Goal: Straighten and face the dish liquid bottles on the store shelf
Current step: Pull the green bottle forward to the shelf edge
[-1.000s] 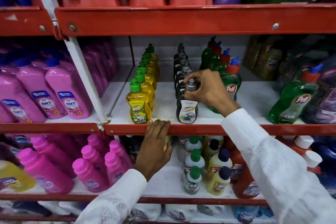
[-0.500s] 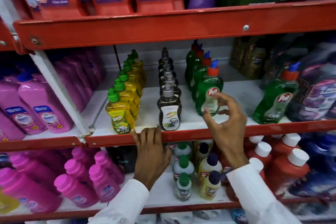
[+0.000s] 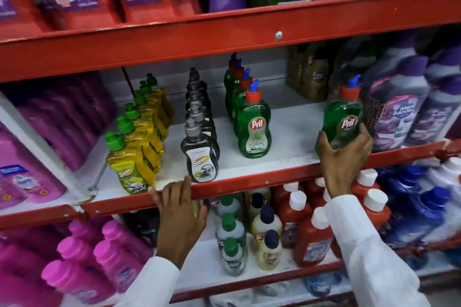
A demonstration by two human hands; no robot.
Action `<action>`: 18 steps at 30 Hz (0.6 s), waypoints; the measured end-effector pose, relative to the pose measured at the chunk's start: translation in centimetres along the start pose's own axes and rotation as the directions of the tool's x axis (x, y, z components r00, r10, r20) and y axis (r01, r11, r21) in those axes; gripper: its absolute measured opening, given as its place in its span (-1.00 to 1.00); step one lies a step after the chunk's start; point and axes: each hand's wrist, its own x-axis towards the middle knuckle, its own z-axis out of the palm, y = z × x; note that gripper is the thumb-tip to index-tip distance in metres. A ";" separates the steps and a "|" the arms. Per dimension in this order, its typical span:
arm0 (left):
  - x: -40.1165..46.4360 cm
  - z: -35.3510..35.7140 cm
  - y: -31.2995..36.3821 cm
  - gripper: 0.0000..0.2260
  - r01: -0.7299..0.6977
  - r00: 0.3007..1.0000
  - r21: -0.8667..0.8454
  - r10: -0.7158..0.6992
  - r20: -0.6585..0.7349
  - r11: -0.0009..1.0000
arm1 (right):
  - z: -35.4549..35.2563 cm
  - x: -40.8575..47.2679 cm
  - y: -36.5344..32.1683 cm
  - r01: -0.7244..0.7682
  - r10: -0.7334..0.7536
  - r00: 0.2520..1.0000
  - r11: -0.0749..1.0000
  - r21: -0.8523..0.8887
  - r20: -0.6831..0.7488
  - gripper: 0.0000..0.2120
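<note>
On the middle shelf [image 3: 287,152] stand three rows of dish liquid: yellow bottles with green caps [image 3: 129,164], dark grey bottles [image 3: 200,157] and green Pril bottles [image 3: 254,129], labels facing forward. A lone green Pril bottle [image 3: 345,112] stands apart at the right and leans a little to the right. My right hand [image 3: 343,157] is wrapped around its lower part. My left hand [image 3: 180,217] rests with spread fingers on the red front lip of the shelf, just below the grey row, holding nothing.
Big purple detergent bottles [image 3: 399,107] crowd the lone Pril bottle's right side. Pink bottles [image 3: 32,157] fill the bay to the left. Below are small bottles [image 3: 232,234] and red bottles with white caps [image 3: 309,232]. A red shelf beam [image 3: 224,37] hangs overhead.
My right hand left the grey front bottle, swept right past the Pril row and closed on the lone Pril bottle. The view shifted right. My left hand stayed on the shelf lip.
</note>
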 end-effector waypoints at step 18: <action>-0.3 -0.7 0.1 -0.40 -0.022 0.998 0.066 0.019 0.052 0.998 | 3.1 -8.9 -8.4 0.113 -0.143 0.907 0.989 0.097 0.397 -0.27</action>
